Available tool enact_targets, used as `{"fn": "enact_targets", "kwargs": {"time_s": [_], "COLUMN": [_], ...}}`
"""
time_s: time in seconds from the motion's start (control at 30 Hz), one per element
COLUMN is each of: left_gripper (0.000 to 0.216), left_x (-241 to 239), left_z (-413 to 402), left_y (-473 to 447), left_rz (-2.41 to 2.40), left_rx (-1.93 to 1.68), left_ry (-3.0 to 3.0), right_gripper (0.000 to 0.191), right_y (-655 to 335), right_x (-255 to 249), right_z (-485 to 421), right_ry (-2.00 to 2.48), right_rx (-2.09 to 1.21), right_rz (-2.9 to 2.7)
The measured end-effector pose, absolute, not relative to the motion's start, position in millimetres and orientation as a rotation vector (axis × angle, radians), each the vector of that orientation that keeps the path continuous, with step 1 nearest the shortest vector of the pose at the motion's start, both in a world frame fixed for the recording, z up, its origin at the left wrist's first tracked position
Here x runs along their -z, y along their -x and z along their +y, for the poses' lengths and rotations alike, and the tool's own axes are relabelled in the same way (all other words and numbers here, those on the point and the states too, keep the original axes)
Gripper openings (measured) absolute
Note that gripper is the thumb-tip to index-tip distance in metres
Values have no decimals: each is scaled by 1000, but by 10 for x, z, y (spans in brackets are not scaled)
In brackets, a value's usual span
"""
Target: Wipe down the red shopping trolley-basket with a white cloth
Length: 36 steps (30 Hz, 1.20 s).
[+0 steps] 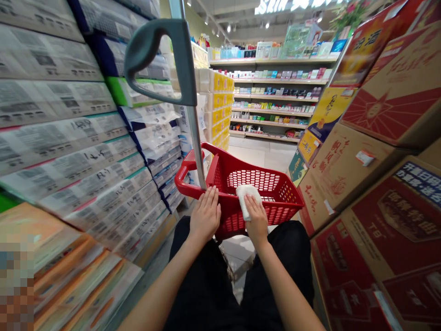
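A red plastic shopping basket (227, 202) with perforated sides stands on the floor between my knees. Its grey pull handle (189, 64) rises on a metal pole at the left end. My left hand (206, 214) rests flat on the near rim close to the pole's foot, fingers stretched out and holding nothing. Farther right along the same rim, my right hand (257, 218) presses a folded white cloth (243, 195) against the basket, with its fingers over the cloth. Through the opening, the basket's inside shows no goods.
Stacked paper-goods packs (79, 151) wall in the left side. Cardboard cartons (344, 156) are piled close on the right. Ahead, a tiled floor (255, 148) leads to shelves (275, 82) of small boxed products. Yellow-and-white packs (218, 105) stand left of the aisle.
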<state>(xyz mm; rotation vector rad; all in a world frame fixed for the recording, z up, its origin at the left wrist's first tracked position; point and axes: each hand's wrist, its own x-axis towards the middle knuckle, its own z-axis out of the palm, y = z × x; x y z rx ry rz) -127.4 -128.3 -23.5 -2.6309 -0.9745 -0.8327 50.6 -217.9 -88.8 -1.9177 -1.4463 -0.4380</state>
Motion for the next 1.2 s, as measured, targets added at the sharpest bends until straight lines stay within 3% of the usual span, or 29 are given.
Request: {"fn": "enact_targets", "kwargs": {"time_s": [0.2,0.5,0.87,1.2], "left_gripper": [53,53,55,59], "left_x": [261,244,255,278], "left_z": [-1302,-1291,-1326,-1305], "left_y": [1249,1284,1259,1271], "left_rz": [-995,-969,-988,-981], "left_rx": [873,763,820,775], "left_ry": [2635,2625,2628,2637], "right_gripper": [70,68,72,67], "right_y": [-879,192,-942,239], "right_x": [953,426,985,437], "right_z": [-2384,-1738,-2470,-1766], "right_ry": [2084,1845,2080,1849], "right_rx": [433,236,403,240], "right_rz": [-1265,-1485,-1290,-1471]}}
